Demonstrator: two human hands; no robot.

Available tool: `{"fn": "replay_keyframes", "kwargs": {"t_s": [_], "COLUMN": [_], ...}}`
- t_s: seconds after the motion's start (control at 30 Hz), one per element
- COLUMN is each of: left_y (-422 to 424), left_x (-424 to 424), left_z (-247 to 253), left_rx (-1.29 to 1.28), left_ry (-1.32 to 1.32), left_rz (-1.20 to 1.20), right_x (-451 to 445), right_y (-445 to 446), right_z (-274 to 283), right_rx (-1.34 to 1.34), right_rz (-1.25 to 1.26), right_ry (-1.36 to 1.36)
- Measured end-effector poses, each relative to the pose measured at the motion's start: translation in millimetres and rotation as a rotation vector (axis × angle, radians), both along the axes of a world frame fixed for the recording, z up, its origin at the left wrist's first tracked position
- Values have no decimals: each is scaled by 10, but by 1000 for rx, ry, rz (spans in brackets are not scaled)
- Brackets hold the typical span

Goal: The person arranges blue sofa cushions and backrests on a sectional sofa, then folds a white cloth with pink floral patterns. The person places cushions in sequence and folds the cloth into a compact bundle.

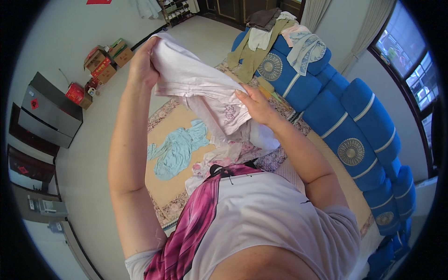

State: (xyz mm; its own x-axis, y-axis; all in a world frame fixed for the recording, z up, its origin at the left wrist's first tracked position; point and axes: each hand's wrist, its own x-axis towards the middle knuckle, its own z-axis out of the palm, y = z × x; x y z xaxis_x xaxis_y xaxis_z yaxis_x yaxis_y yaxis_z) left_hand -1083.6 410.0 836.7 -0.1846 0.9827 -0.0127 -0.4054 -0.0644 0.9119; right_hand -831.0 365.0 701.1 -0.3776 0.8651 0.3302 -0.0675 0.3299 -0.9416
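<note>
Both hands hold up a pale pink garment (196, 75) in front of me, stretched between them. My left hand (144, 66) grips its upper left edge, with some of the fingers hidden by the cloth. My right hand (257, 105) pinches the opposite side, thumb on top. A small pink embroidered or printed motif shows near the lower hem, and the rest of the cloth hangs in folds. Below it, a floral-patterned cloth (227, 155) lies close to my body. A crumpled light blue garment (180, 147) rests on the tan mat (168, 190) to the left.
A blue sofa (332, 122) curves along the right, with several clothes (267, 31) draped over its far end. Cardboard boxes (101, 66) stand by the left wall, near a grey refrigerator (52, 108). Pale floor (87, 157) runs along the left. A shoe rack (176, 12) stands at the back.
</note>
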Motion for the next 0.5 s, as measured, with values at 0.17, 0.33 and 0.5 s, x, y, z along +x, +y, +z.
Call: {"fn": "replay_keyframes", "kwargs": {"t_s": [0.17, 0.33, 0.5], "left_y": [-276, -622, -380], "left_x": [96, 610, 499], "left_z": [-370, -845, -999], "left_rx": [278, 494, 147], "left_ry": [559, 1279, 843], "left_rz": [-201, -479, -543], "right_x": [58, 2, -11], "right_y": [23, -4, 87], "right_z": [211, 259, 68], "right_rx": [-374, -484, -129], "right_rz": [90, 133, 58], "right_ry": [191, 252, 27]}}
